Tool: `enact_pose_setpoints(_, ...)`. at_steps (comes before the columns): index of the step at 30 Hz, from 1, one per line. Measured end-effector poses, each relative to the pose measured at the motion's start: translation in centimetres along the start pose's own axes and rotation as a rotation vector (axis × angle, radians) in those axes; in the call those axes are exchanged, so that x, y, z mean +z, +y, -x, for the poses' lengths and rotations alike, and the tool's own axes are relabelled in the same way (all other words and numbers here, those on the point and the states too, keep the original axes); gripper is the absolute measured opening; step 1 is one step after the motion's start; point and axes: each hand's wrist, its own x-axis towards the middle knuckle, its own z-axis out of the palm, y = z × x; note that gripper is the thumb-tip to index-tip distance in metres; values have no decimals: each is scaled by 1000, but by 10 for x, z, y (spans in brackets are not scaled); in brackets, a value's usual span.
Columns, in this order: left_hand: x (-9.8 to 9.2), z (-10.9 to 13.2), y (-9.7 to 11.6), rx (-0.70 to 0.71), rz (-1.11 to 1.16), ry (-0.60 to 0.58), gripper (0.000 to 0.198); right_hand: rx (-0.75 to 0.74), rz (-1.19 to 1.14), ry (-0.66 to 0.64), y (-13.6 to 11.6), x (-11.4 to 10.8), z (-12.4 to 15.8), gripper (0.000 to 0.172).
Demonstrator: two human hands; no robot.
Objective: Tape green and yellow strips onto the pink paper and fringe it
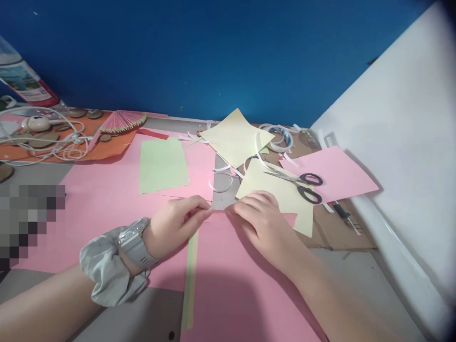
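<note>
A large pink paper sheet (228,275) lies in front of me, its far edge between my two hands. My left hand (178,219) pinches that edge with thumb and forefinger. Close by on the right, the bent fingers of my right hand (260,221) grip the same edge, the thumb partly hidden below. A narrow yellow-green paper strip (190,285) runs along the sheet's left side. Beyond my right hand, black-handled scissors (309,180) lie partly open over a pale yellow sheet (302,211) and a smaller pink sheet (342,173).
A light green sheet (164,166) lies beyond my left hand. Farther back are another pale yellow sheet (237,137) and a tape roll (289,140). A cutter-like tool (342,212) rests on cardboard at right. White cable (73,151), a folded pink fan (123,122) and a bottle (33,83) stand left.
</note>
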Motion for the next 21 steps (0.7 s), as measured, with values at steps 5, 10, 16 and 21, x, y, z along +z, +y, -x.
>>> enact_pose_setpoints(5, 0, -2, 1, -46, -10, 87, 18, 68, 74, 66, 3, -1, 0, 18)
enact_pose_setpoints(10, -6, -6, -5, -85, 43, 117, 21, 161, 253, 224, 23, -8, 1, 17)
enact_pose_setpoints(16, -13, -10, -16, -194, 112, 223, 24, 285, 312, 318, 50, -19, 3, 17)
enact_pose_setpoints(21, -11, -6, -9, -143, -6, 187, 23, 125, 174, 177, 30, -12, 1, 16)
